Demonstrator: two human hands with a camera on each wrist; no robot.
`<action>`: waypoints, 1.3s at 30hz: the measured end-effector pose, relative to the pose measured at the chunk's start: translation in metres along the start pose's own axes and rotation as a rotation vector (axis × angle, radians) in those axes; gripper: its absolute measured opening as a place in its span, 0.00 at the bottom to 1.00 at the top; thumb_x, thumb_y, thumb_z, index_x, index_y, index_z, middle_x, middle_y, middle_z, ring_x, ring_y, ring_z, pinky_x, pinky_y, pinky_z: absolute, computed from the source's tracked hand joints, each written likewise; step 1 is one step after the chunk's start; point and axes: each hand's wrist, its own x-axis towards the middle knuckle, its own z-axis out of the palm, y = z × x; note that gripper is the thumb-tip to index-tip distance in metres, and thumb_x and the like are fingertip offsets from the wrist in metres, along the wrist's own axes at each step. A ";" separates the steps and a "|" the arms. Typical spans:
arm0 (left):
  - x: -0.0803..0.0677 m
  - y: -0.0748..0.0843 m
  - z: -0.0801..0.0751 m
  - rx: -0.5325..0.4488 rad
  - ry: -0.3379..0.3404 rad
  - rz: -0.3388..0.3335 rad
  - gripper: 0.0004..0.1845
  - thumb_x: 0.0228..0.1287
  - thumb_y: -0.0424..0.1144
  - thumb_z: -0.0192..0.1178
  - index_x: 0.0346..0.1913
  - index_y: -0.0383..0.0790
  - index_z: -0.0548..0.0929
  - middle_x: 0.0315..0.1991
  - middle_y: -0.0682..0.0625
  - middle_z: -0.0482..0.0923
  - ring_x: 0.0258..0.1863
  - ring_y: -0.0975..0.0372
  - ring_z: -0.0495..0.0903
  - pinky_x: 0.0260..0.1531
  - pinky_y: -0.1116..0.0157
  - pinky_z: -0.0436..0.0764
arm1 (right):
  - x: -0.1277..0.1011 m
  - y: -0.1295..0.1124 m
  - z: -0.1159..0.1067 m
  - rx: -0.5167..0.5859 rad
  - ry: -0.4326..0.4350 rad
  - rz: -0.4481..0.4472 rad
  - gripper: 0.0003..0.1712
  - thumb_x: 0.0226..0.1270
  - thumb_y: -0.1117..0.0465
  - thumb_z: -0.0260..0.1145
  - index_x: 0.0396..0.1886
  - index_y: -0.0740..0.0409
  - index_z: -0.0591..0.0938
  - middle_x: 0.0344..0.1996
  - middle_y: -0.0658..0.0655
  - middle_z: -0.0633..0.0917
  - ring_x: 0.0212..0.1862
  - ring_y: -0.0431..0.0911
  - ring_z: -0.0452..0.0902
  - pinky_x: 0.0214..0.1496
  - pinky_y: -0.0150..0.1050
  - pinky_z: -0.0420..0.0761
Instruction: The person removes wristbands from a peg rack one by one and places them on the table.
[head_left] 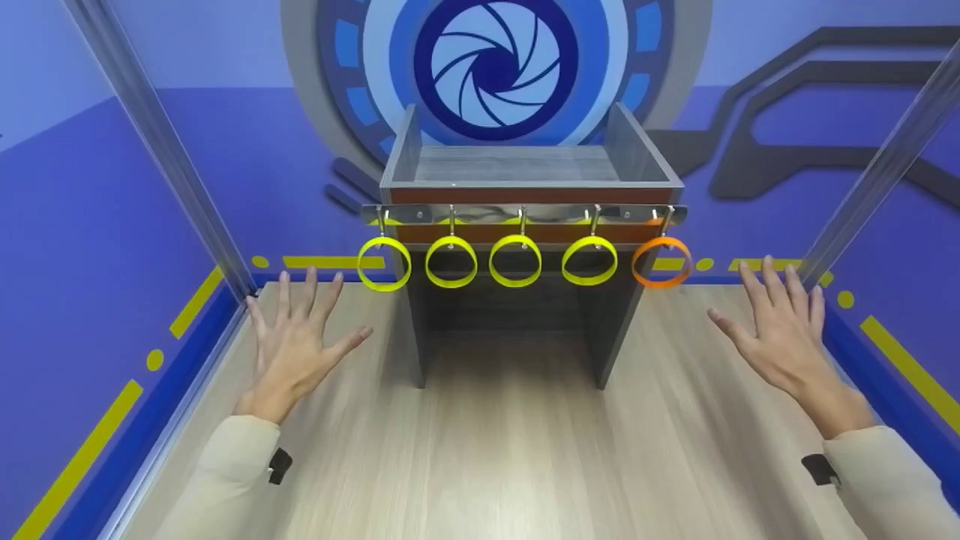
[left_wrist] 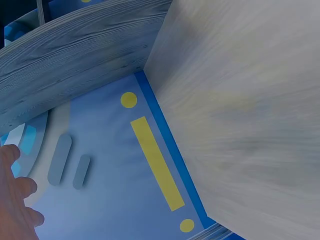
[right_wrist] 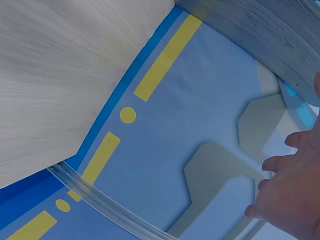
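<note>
Both hands hold nothing and are spread with fingers apart. My left hand [head_left: 296, 345] is over the table left of a grey wooden stand [head_left: 619, 315]; my right hand [head_left: 784, 337] is on the stand's other side. Across the stand's front runs a metal rail [head_left: 480, 214] with several hooks. Yellow rings [head_left: 384, 288] hang from the hooks, and an orange ring [head_left: 661, 285] hangs from the rightmost one, nearest my right hand. Neither hand touches the rings. Fingers of the left hand [left_wrist: 17, 200] show in the left wrist view, and the right hand [right_wrist: 295, 195] in its own.
The stand has an open-topped tray [head_left: 510, 165] above the rail and an open hollow beneath. Under everything lies a light wood tabletop [head_left: 510, 450]. Blue printed walls enclose it at the back and sides, with metal posts [head_left: 172, 157] at the left and right corners.
</note>
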 end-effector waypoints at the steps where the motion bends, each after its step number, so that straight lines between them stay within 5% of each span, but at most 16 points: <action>1: 0.000 0.000 0.000 0.001 -0.001 -0.002 0.50 0.70 0.74 0.54 0.86 0.54 0.54 0.87 0.43 0.38 0.83 0.37 0.31 0.70 0.30 0.18 | 0.001 0.000 -0.001 0.003 0.003 -0.001 0.49 0.81 0.40 0.58 0.87 0.60 0.49 0.84 0.71 0.42 0.82 0.73 0.30 0.75 0.71 0.16; 13: -0.001 0.002 0.004 -0.036 -0.010 -0.025 0.51 0.70 0.74 0.55 0.87 0.52 0.54 0.87 0.42 0.41 0.84 0.38 0.37 0.71 0.28 0.22 | 0.003 -0.003 -0.009 0.083 0.038 -0.024 0.47 0.82 0.44 0.59 0.87 0.59 0.50 0.84 0.73 0.46 0.83 0.72 0.31 0.75 0.71 0.18; 21: 0.001 0.008 0.009 -0.197 -0.054 -0.089 0.52 0.71 0.72 0.58 0.87 0.53 0.51 0.87 0.44 0.39 0.84 0.39 0.41 0.74 0.28 0.29 | 0.007 -0.013 -0.015 0.188 0.062 -0.042 0.45 0.82 0.48 0.61 0.87 0.58 0.52 0.84 0.71 0.48 0.84 0.68 0.32 0.76 0.71 0.20; 30: 0.007 0.013 0.025 -0.349 -0.008 -0.103 0.49 0.70 0.65 0.65 0.85 0.47 0.59 0.85 0.42 0.50 0.82 0.40 0.53 0.76 0.31 0.48 | 0.012 -0.028 -0.023 0.309 0.054 -0.037 0.42 0.84 0.51 0.58 0.87 0.56 0.52 0.85 0.69 0.49 0.84 0.67 0.32 0.75 0.74 0.21; 39: 0.007 0.020 0.042 -0.506 -0.051 -0.137 0.47 0.70 0.54 0.70 0.84 0.44 0.60 0.84 0.43 0.55 0.82 0.44 0.56 0.79 0.41 0.56 | 0.012 -0.042 -0.033 0.493 -0.008 0.039 0.40 0.87 0.50 0.54 0.89 0.47 0.50 0.86 0.64 0.48 0.84 0.65 0.36 0.75 0.80 0.35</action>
